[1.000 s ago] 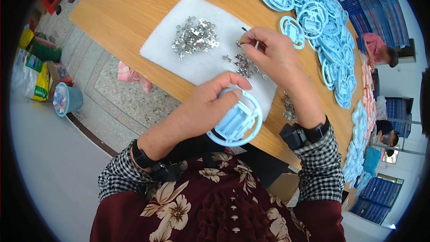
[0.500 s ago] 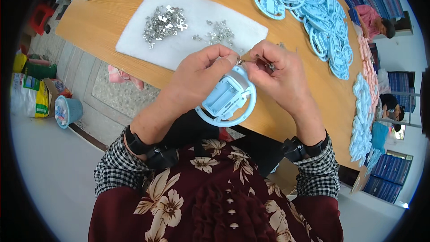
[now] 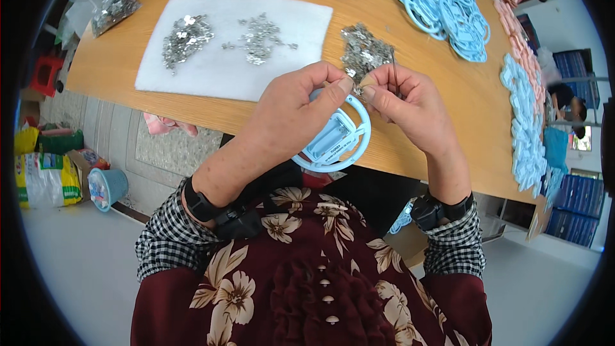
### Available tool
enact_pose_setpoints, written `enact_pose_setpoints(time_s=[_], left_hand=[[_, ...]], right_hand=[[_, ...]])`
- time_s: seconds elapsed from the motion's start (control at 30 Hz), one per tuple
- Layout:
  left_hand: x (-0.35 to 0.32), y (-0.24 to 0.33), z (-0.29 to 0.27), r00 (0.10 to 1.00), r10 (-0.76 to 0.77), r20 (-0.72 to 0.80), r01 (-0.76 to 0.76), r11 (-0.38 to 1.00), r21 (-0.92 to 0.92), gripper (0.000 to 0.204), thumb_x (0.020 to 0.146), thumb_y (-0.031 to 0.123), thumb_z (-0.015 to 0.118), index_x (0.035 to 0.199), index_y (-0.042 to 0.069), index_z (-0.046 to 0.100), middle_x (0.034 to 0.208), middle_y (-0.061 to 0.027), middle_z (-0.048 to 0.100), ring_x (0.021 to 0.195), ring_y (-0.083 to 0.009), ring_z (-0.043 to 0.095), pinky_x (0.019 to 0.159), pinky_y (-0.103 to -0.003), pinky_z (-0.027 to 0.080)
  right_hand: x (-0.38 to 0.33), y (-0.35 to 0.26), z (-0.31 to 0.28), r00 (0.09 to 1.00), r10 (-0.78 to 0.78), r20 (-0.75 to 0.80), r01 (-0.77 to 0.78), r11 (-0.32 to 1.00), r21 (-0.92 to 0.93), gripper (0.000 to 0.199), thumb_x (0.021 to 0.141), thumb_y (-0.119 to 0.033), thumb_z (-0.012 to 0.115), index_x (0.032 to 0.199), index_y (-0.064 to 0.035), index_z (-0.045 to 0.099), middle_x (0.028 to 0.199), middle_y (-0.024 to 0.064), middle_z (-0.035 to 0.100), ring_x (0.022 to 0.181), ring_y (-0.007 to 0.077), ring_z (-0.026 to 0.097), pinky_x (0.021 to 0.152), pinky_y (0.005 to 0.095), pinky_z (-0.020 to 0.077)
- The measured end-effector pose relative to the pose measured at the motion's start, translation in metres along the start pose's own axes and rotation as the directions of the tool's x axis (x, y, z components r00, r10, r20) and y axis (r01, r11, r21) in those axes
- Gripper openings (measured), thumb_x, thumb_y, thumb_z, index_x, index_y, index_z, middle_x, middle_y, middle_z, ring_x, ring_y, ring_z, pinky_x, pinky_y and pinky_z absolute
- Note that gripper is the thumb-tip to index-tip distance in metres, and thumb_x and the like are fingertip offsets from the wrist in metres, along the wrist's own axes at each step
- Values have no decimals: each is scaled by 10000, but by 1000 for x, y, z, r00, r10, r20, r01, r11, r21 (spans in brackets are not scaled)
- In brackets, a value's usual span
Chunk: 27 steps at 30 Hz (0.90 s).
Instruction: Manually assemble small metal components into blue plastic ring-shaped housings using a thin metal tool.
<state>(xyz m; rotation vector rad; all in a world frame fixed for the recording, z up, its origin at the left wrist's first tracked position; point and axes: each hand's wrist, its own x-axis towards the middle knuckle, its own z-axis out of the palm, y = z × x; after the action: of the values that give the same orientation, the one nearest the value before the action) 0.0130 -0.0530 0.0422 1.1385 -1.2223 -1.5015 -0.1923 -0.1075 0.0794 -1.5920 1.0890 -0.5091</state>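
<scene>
My left hand (image 3: 301, 99) is closed on a light blue round plastic part (image 3: 332, 141), shaped like a toy steering wheel with a rectangular recess. It hangs below the thumb and forefinger, over the table's near edge. Close beside, my right hand (image 3: 410, 99) is closed too, with a thin dark rod-like tool (image 3: 394, 70) standing up between its fingers. Its thumb and forefinger pinch near the left fingertips; anything tiny between them is too small to make out. Just beyond both hands lies a heap of small metal pieces (image 3: 364, 48) on the wooden table.
Two piles of metal pieces (image 3: 188, 38) (image 3: 259, 37) sit on a white foam mat (image 3: 224, 80). Bags of metal parts (image 3: 115, 9) lie far left. Many blue plastic parts (image 3: 435, 0) are heaped far right, with blue and pink rows (image 3: 522, 128) beyond. A bin (image 3: 109, 189) stands on the floor.
The view has shifted, and the mat now appears further left. Both hands have moved right relative to it. The metal heap beyond my hands, mostly hidden before, now shows. Both grips persist.
</scene>
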Motion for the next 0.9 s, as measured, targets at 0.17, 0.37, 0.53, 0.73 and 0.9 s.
enact_pose_setpoints(time_s=[0.17,0.37,0.53,0.73,0.9], left_hand=[[3,-1,21,999,21,41,-28,983,181,223,1031,231,549,1032,30,645,849,28,654,768,-15,574,682,-200,484],[-7,-6,12,985,-143,101,125,978,167,278,1042,243,521,1001,6,661,832,16,653,779,-27,571,696,-213,480],[-9,-7,10,984,-144,104,122,974,190,287,1019,237,528,1004,-11,671,808,-25,672,752,-61,588,678,-244,488],[-9,-12,1,975,-198,103,179,969,170,284,1031,241,524,995,0,670,828,-8,670,766,-50,584,702,-236,491],[-11,-20,-12,991,-2,132,-31,968,247,271,1028,226,518,1029,4,674,850,-11,677,787,-69,599,733,-248,500]], right_hand=[[-22,11,-11,991,118,-63,-120,992,-28,130,888,-145,670,927,-29,625,778,-72,553,674,-1,441,581,183,355],[-58,57,-33,977,184,-112,-202,963,-180,137,886,-146,673,866,-22,619,752,-74,528,670,13,425,582,199,361],[-60,70,-41,965,162,-207,-227,911,-344,99,898,-100,667,880,-17,617,745,-70,521,677,21,443,594,217,388],[-43,57,-36,970,-81,-229,-23,908,-419,74,912,-57,652,879,-11,605,731,-56,508,664,39,443,597,222,396],[-28,30,-19,986,-4,-166,-61,920,-388,130,883,-120,667,949,-14,633,812,91,603,730,230,572,659,328,476]])
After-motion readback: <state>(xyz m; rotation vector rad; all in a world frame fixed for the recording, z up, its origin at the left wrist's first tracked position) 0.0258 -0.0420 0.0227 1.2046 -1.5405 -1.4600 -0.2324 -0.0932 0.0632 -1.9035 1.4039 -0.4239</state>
